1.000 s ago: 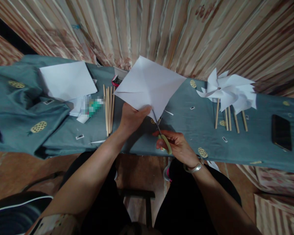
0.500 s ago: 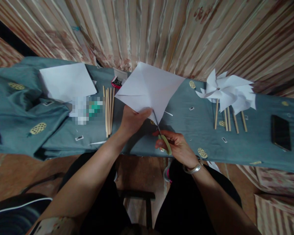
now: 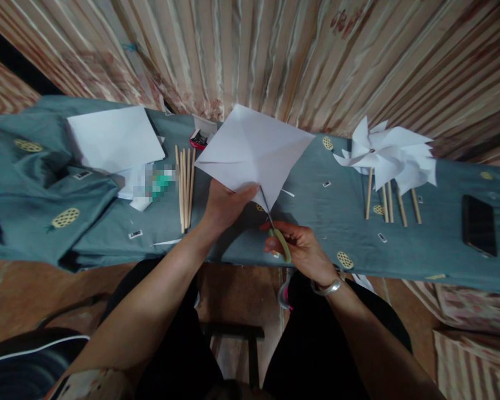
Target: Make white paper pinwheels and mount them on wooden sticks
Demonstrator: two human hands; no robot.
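A white sheet of paper (image 3: 254,144) with crease lines is held above the cloth, one corner toward me. My left hand (image 3: 229,203) grips its near edge, thumb on top and the other fingers underneath. My right hand (image 3: 302,247) is closed round the green handles of a pair of scissors (image 3: 282,244). Their blades meet the paper at its near corner, just right of my left thumb. A slit runs in from the paper's left corner. How far the blades are parted is hard to see.
Left of the paper lie wooden sticks (image 3: 185,189), a small red box (image 3: 199,139) and a stack of white paper (image 3: 114,139). To the right are paper pinwheels (image 3: 387,150) on sticks and a black phone (image 3: 479,225). A patterned blue-green cloth (image 3: 241,244) covers the table before a striped curtain.
Almost nothing differs. Both hands, the paper and the scissors keep nearly the same place, with only a tiny shift of the whole view.
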